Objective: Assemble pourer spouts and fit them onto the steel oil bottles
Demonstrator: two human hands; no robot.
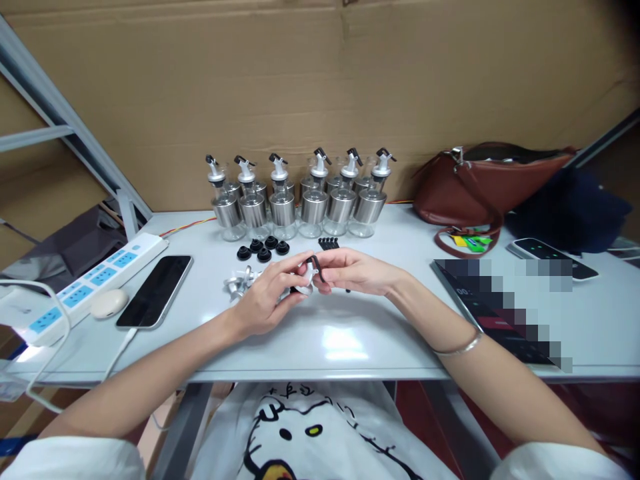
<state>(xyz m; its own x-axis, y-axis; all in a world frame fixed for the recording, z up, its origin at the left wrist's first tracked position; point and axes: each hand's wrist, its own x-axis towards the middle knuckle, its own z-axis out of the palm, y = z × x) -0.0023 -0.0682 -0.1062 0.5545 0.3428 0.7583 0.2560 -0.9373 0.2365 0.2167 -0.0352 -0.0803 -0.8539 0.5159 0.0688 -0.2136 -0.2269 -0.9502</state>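
Observation:
My left hand (267, 293) and my right hand (357, 272) meet over the middle of the pale table (350, 333). Between them they hold a small silver pourer spout (303, 283) with a black lever cap (316, 265). My left fingers grip the silver part from below. My right fingertips pinch the black piece on top. More silver spouts (239, 282) lie just left of my left hand. Several black rubber rings (263, 249) and a bunch of small black levers (329, 243) lie beyond my hands.
Several glass-and-steel oil bottles (300, 200) stand in a row at the back. A phone (156, 291), a white oval case (109, 303) and a power strip (95, 277) lie left. A brown bag (480, 183), a second phone (553, 257) and a dark tablet (480, 313) are right.

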